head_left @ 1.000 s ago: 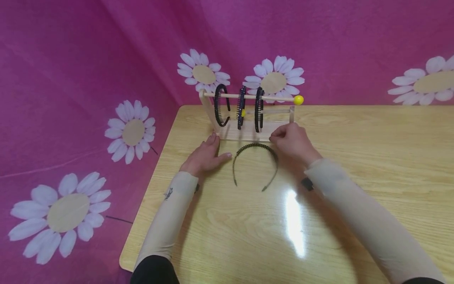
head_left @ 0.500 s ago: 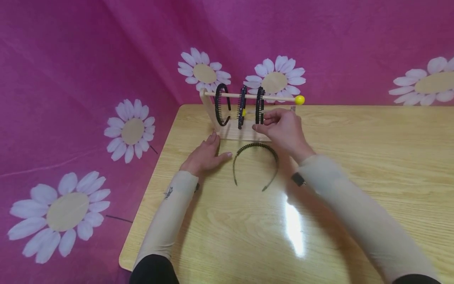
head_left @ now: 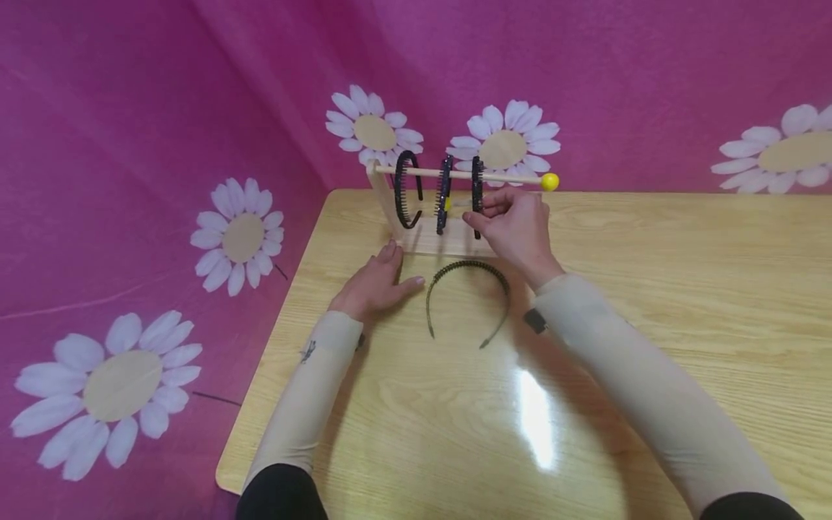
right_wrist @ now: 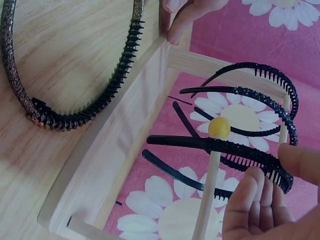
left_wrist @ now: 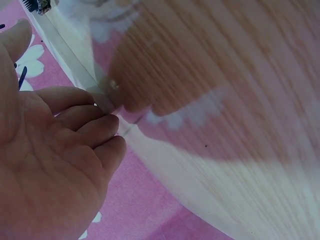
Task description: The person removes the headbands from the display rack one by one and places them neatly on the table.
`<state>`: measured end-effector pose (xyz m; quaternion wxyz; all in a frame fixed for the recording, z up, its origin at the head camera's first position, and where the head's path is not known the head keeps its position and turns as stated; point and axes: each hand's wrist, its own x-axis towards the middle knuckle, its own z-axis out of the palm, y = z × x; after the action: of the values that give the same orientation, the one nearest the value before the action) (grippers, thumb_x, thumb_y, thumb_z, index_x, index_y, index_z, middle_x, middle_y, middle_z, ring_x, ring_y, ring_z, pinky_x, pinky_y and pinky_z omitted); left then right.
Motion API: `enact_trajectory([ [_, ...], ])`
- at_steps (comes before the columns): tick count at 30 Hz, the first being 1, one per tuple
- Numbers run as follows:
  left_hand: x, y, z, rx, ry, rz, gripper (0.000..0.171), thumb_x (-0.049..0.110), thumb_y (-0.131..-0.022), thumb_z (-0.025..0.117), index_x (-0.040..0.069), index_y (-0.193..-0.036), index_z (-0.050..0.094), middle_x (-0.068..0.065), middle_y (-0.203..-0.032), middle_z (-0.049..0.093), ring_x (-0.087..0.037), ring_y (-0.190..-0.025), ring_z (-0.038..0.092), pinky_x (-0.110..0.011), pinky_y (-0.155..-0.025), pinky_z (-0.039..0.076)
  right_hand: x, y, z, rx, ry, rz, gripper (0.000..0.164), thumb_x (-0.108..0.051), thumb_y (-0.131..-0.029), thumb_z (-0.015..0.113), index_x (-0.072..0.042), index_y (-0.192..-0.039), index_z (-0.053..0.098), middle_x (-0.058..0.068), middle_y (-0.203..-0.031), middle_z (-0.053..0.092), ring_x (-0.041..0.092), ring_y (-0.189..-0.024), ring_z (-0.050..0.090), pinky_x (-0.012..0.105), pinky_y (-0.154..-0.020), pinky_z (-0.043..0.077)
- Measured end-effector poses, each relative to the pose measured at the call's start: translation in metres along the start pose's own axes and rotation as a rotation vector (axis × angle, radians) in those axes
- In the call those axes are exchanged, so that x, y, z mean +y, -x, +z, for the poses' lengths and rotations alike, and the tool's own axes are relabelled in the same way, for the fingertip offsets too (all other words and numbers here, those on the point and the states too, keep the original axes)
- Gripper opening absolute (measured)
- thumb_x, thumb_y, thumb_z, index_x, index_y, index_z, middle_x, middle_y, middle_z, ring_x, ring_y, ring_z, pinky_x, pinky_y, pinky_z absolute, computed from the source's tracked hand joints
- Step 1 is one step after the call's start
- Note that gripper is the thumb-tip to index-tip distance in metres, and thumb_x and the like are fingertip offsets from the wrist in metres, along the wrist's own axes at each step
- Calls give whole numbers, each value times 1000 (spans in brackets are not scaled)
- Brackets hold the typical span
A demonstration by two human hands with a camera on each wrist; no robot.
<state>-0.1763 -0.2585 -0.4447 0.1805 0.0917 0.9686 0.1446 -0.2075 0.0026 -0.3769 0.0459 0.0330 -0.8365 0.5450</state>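
A wooden headband stand [head_left: 429,237] stands at the back of the table with several black toothed headbands hanging on its upper rod. My right hand [head_left: 520,224] pinches the rightmost black headband [head_left: 477,189] low on its near side. In the right wrist view that sparkly headband [right_wrist: 235,147] lies between the thumb [right_wrist: 300,160] and the curled fingers. My left hand [head_left: 372,285] rests with straight fingers at the stand's front left corner; its palm [left_wrist: 55,150] shows in the left wrist view. A bronze-coloured headband [head_left: 469,264] lies on the table between both hands.
A yellow ball [head_left: 549,182] caps the upper rod's right end. A second yellow ball [right_wrist: 219,128] tips the lower rod. The wooden table [head_left: 416,433] reaches the pink daisy cloth [head_left: 260,87] at the back and left.
My right hand has moved from the stand's front right end up and left to the rightmost black headband, and now grips it. My left hand stays at the corner.
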Motion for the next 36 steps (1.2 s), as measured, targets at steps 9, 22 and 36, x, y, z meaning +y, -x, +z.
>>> enact_trajectory([
  [9,-3,2,1,-4,-11,3,92,64,-100,43,1,-160,13,-14,-167,4,-29,-152,11,-42,-121,16,-3,1,-4,5,29,-28,24,-18,-87,80,0,-101,72,11,-90,73,20,-78,70,30,-77,53],
  [22,-2,-1,1,-11,-11,14,93,66,-100,40,1,-160,11,-14,-167,1,-28,-152,8,-42,-121,14,-13,-4,-22,76,-13,-54,25,-19,-88,79,0,-103,73,12,-90,71,14,-76,64,19,-67,51],
  [36,-1,-1,0,-14,-5,10,93,65,-100,41,1,-160,11,-13,-167,2,-26,-152,8,-41,-121,15,-29,-5,-38,107,-37,-86,29,-25,-88,78,-1,-104,74,10,-90,73,8,-74,65,18,-68,51],
])
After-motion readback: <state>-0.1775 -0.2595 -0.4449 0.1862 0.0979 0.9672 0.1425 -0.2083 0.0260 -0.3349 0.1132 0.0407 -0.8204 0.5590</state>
